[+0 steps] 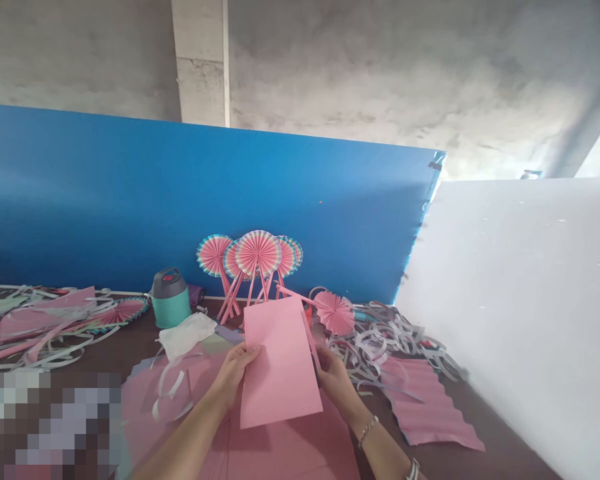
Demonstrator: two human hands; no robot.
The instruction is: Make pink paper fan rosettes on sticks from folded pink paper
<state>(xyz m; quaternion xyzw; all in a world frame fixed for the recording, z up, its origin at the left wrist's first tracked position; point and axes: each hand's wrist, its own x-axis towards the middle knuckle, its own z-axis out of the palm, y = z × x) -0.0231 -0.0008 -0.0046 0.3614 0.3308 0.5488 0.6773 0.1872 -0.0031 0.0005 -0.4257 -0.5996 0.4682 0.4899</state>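
Upright in front of me is a pink paper sheet point(280, 367). My left hand point(237, 373) is closed on its left edge, thumb on the near face. At the right edge, my right hand point(333, 380) is closed around what look like dark scissors point(317, 371), mostly hidden by the paper and fingers. A narrow pink strip point(309, 333) stands away from the sheet's right edge, near the right fingers. Below both hands lie larger pink sheets point(290, 453) on the dark table.
Several pleated paper fans point(258, 253) lean against the blue panel point(130, 193). One pink fan point(335, 313) lies near curled paper strips point(380, 340). A pleated pink sheet point(425, 407) rests at right. A teal container point(171, 303) and white bag point(186, 335) stand left.
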